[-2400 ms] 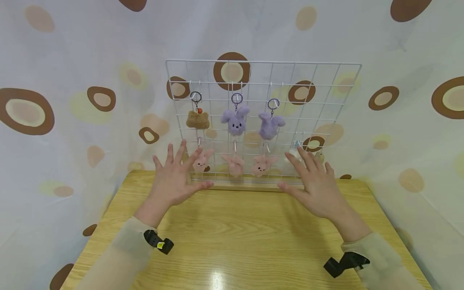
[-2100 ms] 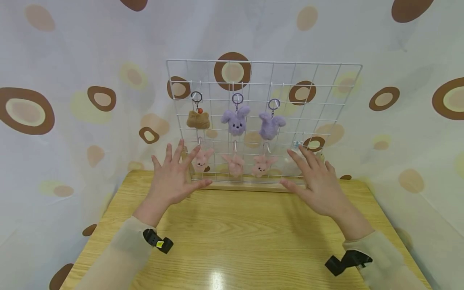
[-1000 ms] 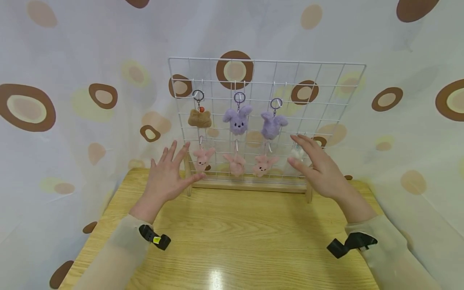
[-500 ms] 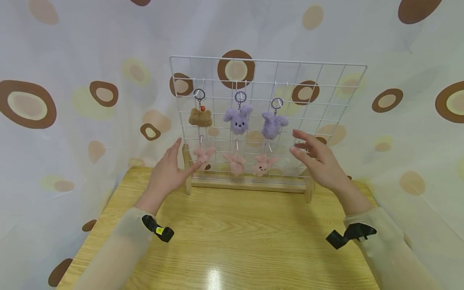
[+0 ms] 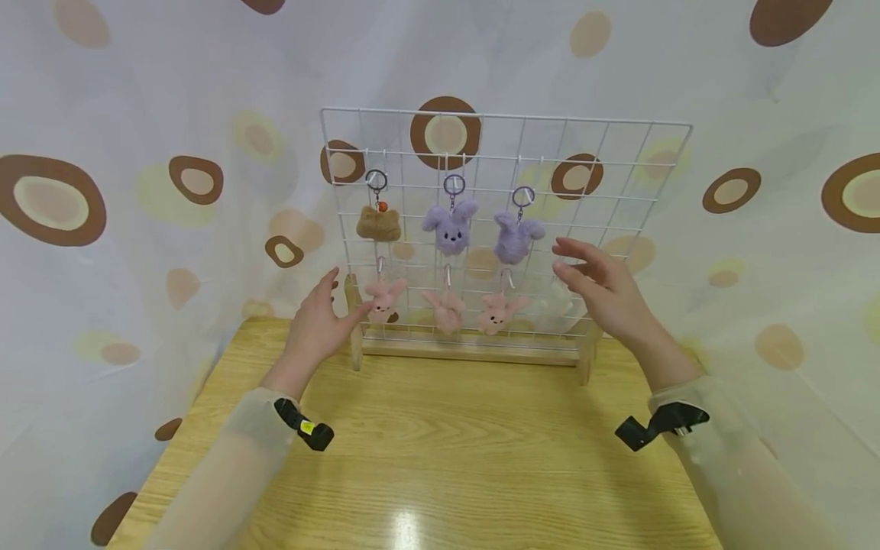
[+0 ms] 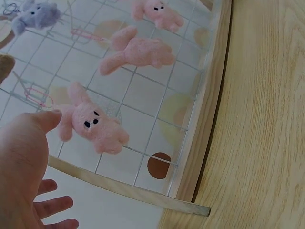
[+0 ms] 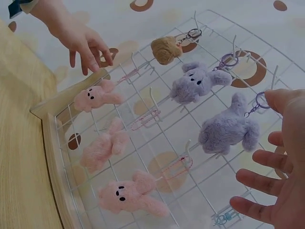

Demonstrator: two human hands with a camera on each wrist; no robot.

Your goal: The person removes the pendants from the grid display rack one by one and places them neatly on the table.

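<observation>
My left hand (image 5: 318, 321) hovers at the left end of a white wire grid rack (image 5: 481, 202), thumb close to a pink plush bunny keychain (image 5: 385, 299). The left wrist view shows that thumb overlapping the pink bunny's ear (image 6: 66, 121); whether it touches cannot be told. My right hand (image 5: 608, 290) hangs in front of the rack's right side, fingers loosely bent with nothing between them, right of a purple bunny keychain (image 5: 514, 241). Another purple bunny (image 5: 451, 231) and a brown plush keychain (image 5: 378, 224) hang on the upper hooks. Two further pink bunnies (image 5: 447, 312) hang below.
The rack stands in a wooden base (image 5: 474, 351) at the back of a wooden table (image 5: 440, 443). A pale, blurred item (image 5: 555, 299) hangs at lower right, partly behind my right hand. Behind everything is a white patterned curtain (image 5: 172, 92).
Both hands began spread wide with fingers toward the rack. The right hand has risen and turned side-on, its fingers drawing closer together. The left has also turned side-on. The keychains hang in the same places.
</observation>
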